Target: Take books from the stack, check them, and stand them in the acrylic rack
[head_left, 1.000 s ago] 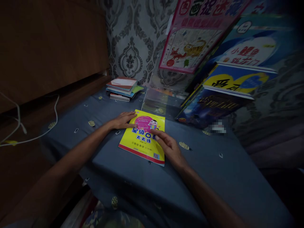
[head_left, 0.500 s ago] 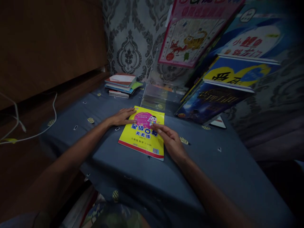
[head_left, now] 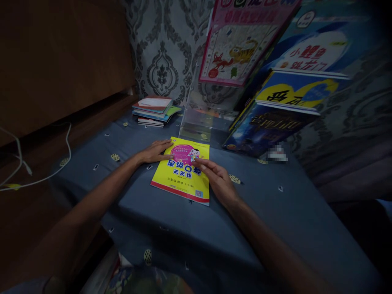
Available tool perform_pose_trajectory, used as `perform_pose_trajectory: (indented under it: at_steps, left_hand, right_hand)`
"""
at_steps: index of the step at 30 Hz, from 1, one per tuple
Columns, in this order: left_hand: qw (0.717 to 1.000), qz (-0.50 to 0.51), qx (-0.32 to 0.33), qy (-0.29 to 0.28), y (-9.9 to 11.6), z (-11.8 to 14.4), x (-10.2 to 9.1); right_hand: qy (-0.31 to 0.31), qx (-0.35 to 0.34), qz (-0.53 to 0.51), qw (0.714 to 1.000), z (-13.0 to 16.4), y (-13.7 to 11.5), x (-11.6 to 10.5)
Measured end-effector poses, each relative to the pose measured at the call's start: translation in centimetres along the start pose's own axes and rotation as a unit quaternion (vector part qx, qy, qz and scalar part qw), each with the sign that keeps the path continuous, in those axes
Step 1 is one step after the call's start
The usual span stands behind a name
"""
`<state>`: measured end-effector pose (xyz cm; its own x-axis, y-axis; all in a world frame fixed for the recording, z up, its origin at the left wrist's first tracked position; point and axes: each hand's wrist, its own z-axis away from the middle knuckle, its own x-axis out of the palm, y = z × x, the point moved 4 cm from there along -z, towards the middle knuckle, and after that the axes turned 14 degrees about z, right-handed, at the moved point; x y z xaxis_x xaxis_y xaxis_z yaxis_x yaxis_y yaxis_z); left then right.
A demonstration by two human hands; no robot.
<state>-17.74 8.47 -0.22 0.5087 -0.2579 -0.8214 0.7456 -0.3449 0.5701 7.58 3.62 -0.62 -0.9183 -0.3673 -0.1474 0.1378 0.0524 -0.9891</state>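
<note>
From the head camera, a yellow workbook point(head_left: 180, 173) lies flat on the blue-clothed table point(head_left: 275, 220). The left hand point(head_left: 154, 151) rests spread and flat at its ten o'clock corner, and the right hand point(head_left: 219, 181) lies open-fingered on its three o'clock edge, neither gripping. It looks thin, light and floppy with a slick cover, so it is probably best pinched along an edge or the spine; a stack of books point(head_left: 154, 110) sits at eleven o'clock.

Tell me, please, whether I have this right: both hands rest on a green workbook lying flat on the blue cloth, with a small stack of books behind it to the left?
Not quite: the workbook is yellow, not green, as the head view shows. The rest holds: the left hand and right hand both rest on it, it lies flat on the blue cloth, and the small stack of books sits behind it to the left.
</note>
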Motion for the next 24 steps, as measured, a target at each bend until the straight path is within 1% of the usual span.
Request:
perform_pose_trajectory:
  at_steps: [6, 15, 20, 24]
  left_hand:
    - [1.0, -0.007, 0.002, -0.002, 0.26, 0.08, -0.08]
    - [1.0, -0.013, 0.001, -0.003, -0.04, -0.02, 0.02]
    - [1.0, -0.005, -0.002, -0.002, 0.31, 0.14, -0.08]
    - [1.0, -0.006, -0.002, -0.003, 0.5, 0.24, -0.18]
  right_hand:
    - [0.021, -0.005, -0.014, 1.0, 0.09, -0.25, -0.11]
    - [0.017, 0.006, -0.032, 0.999, -0.01, -0.1, -0.08]
    - [0.022, -0.003, -0.02, 1.0, -0.07, -0.17, -0.16]
    - [0.027, 0.001, -0.038, 0.999, -0.09, -0.24, -0.32]
